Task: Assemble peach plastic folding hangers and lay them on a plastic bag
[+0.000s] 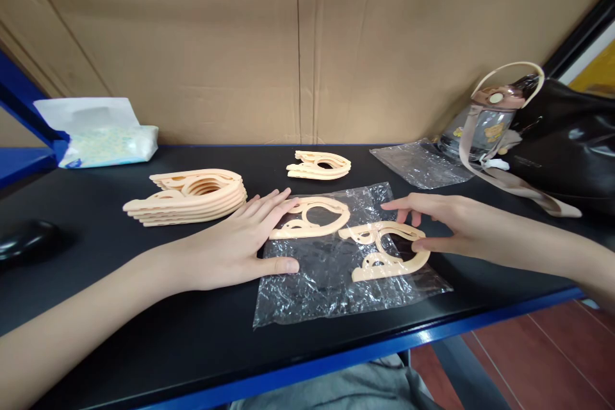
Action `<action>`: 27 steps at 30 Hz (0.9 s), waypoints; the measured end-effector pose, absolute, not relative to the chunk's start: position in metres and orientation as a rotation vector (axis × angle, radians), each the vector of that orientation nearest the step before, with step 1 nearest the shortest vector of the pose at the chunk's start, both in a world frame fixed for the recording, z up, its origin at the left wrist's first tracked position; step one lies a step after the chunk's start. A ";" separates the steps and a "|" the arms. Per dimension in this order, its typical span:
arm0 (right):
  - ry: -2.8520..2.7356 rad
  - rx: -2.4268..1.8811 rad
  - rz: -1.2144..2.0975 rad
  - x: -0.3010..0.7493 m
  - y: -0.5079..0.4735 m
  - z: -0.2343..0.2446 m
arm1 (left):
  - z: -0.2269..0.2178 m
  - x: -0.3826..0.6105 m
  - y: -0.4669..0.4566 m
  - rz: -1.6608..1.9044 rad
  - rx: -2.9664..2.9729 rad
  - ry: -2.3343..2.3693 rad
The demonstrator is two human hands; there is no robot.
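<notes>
A clear plastic bag [312,295] lies flat on the black table, with two beige folding hangers at it: the left hanger [331,225] and the right hanger [406,267]. Whether they are inside the bag or on top of it I cannot tell. My left hand [240,243] lies spread on the bag's left side, fingertips at the left hanger's edge, holding nothing. Above the right hanger is my right hand [439,224], index finger stretched out and thumb apart, the thumb at the hanger's curved end. A stack of several folded hangers [192,198] sits beyond my left wrist.
A smaller pile of folded hangers [319,166] lies behind the bag. Another clear bag [420,165], a strapped water bottle [485,125] and a black leather-like bag [567,147] are at right. Tissues [110,141] and a black mouse [29,240] are at left. Cardboard [216,45] stands behind.
</notes>
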State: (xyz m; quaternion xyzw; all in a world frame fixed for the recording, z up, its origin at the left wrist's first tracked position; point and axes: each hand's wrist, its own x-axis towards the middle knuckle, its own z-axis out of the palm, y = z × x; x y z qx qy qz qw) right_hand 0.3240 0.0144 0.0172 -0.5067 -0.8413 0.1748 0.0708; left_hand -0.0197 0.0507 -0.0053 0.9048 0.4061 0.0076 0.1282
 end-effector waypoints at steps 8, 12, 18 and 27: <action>-2.420 -1.627 0.531 0.304 0.021 0.002 | -0.004 -0.019 0.054 -0.068 2.602 1.174; -2.285 -1.591 0.582 0.285 0.018 -0.003 | -0.009 -0.021 0.054 0.036 2.640 1.154; -2.254 -1.405 0.823 0.283 0.010 0.002 | -0.006 -0.021 0.055 -0.053 2.601 1.171; -2.432 -1.547 0.768 0.310 0.004 0.007 | -0.004 -0.021 0.054 -0.082 2.576 1.168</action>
